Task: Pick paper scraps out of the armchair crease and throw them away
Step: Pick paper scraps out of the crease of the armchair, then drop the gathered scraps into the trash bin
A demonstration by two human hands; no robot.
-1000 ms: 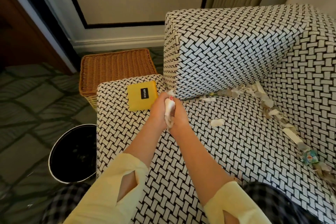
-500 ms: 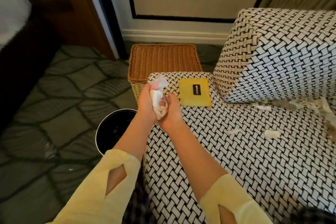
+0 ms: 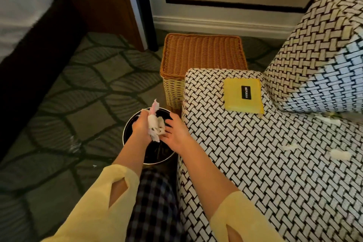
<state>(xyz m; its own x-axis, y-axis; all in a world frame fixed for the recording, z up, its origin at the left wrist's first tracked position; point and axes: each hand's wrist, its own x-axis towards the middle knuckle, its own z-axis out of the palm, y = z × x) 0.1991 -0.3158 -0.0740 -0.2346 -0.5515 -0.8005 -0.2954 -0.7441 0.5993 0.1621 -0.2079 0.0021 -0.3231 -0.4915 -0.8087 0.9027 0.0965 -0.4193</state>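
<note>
My left hand (image 3: 141, 127) holds a crumpled bunch of white paper scraps (image 3: 155, 125) directly above the round black waste bin (image 3: 129, 124) on the floor. My right hand (image 3: 175, 131) is beside the bunch with fingers spread, its fingertips just touching the paper. The black-and-white woven armchair (image 3: 265, 163) fills the right side. A few loose scraps (image 3: 339, 154) lie on its seat, and more scraps (image 3: 328, 120) sit at the crease under the armrest.
A wicker basket (image 3: 202, 55) stands on the carpet between the armchair and the wall. A yellow pouch (image 3: 243, 96) lies on the seat's front corner. A dark bed frame (image 3: 35, 61) runs along the left. My checked trouser leg (image 3: 155, 202) is below the bin.
Both hands have carried the bunch of scraps from the armchair crease leftward, off the seat, to above the bin. My right hand has loosened from the bunch and spread its fingers.
</note>
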